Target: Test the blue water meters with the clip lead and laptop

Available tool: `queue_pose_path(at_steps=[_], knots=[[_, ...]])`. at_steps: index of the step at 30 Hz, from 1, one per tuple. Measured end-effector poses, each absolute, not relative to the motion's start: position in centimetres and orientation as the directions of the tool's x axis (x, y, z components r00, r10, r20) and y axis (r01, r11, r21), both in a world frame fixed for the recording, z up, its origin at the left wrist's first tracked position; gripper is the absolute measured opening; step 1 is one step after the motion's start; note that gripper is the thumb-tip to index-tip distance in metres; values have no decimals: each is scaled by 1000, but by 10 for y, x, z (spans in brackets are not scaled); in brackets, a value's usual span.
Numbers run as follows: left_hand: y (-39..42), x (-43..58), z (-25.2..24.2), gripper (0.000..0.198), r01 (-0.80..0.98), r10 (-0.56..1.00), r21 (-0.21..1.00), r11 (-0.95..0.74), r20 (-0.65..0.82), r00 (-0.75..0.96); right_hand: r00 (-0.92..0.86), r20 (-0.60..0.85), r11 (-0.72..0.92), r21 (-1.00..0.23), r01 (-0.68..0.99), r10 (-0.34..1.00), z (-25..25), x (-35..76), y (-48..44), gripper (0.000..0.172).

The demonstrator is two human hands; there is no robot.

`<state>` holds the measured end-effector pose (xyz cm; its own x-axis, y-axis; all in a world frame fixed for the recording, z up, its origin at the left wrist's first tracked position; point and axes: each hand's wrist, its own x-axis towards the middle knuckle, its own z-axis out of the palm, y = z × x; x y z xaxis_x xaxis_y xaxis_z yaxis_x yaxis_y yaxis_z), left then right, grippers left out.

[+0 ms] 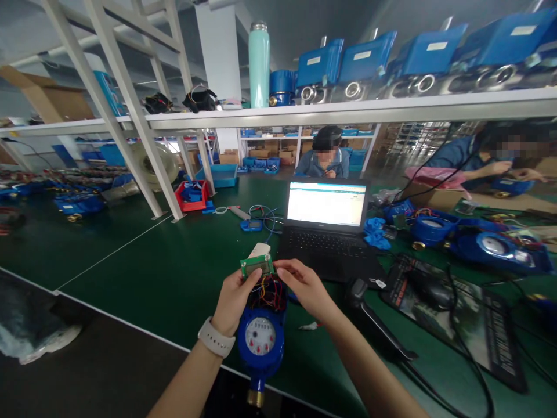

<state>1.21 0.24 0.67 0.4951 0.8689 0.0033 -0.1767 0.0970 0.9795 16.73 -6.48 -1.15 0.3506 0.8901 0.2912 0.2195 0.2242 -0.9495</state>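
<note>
Left hand: mine, pinching the green circuit board, thumb on its face.
Right hand: mine, fingertips at the board's right edge – can't tell if they pinch or only touch.
Board: held tilted just above the open wiring end of the blue meter.
Wires: red and yellow wires bunched in that end, below the board.
Meter: dial facing up, brass fitting toward me.
Nearby: laptop beyond my right hand, screen lit – handheld scanner right of my forearm.
</note>
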Motion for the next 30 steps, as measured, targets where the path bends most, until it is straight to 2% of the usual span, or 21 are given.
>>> queue_pose_path(at_steps=[3,6,7,9,10,12,15,17,22,26,30], knots=[[0,10,4,30,-197,882,974,112,-6,471,398,189,-33,-872,488,898,-24,182,-100,34],[-3,7,1,28,-209,886,973,103,6,465,333,-93,-309,-658,686,938,-52,187,-133,34],[-3,7,0,28,-209,885,973,98,11,465,323,-161,-352,-597,720,933,-62,187,-140,36],[-3,7,0,30,-207,886,974,94,13,463,327,-197,-380,-552,742,924,-80,185,-151,31],[-3,8,0,32,-207,885,974,93,14,466,332,-176,-370,-577,728,927,-88,184,-153,27],[-4,9,0,34,-210,879,974,82,29,477,347,-96,-308,-711,632,933,-96,183,-155,28],[-6,10,1,33,-234,862,970,58,69,502,448,43,-132,-927,352,893,-96,182,-152,37],[-8,12,1,30,-249,860,966,70,69,506,544,110,-1,-980,199,832,-88,180,-148,41],[-18,17,1,26,-281,877,950,138,15,481,656,193,201,-978,65,730,-60,170,-137,31],[-21,17,2,21,-273,893,951,149,-11,450,695,260,234,-963,135,670,-45,162,-134,26],[-21,15,0,17,-264,893,952,158,-24,449,767,358,299,-928,225,533,-39,156,-130,36]])
